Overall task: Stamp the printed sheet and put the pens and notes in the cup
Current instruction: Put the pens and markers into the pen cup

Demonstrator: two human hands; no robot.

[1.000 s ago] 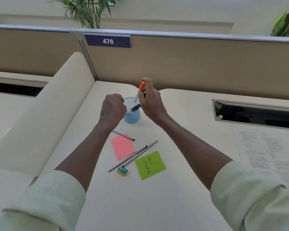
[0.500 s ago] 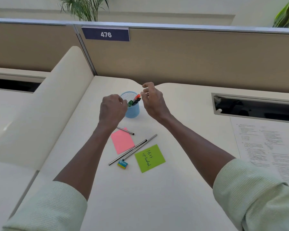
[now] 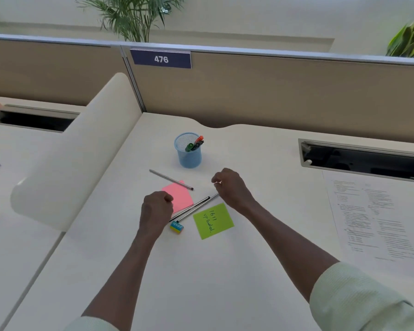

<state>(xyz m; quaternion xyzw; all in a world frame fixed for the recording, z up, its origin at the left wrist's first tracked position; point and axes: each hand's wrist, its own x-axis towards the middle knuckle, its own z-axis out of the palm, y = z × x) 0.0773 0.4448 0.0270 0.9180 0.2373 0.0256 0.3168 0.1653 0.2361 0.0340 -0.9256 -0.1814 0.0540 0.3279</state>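
Hands: both in the middle of the frame, above the desk [image 3: 225,295], neither holding anything.

Left hand [image 3: 156,207]: loosely curled into a fist, over the lower left corner of the pink note [image 3: 178,195].

Right hand [image 3: 230,187]: fingers bent inward with nothing between them, over the upper end of the two pens [image 3: 196,206] that lie side by side; whether it touches them cannot be told.

Cup [image 3: 188,154]: blue mesh, upright, above the hands at frame centre. Holds markers [image 3: 194,144] leaning toward its right rim, with one green cap and one orange cap showing.

Single pen [image 3: 171,179]: slim, grey, lies diagonally with its lower end across the top corner of the pink note.

Two pens: parallel, running diagonally from the right hand down to the lower left, between the pink note and the green note [image 3: 213,220].

Green note: flat on the desk, handwriting on it, just below the right wrist.

Eraser [image 3: 176,227]: small, blue and yellow, beside the lower ends of the two pens and left of the green note.

Printed sheet [image 3: 378,216]: flat on the desk at the right edge of the frame, well apart from the cup.

Number plate [image 3: 161,59]: dark blue, reads 476, on the partition at upper centre.
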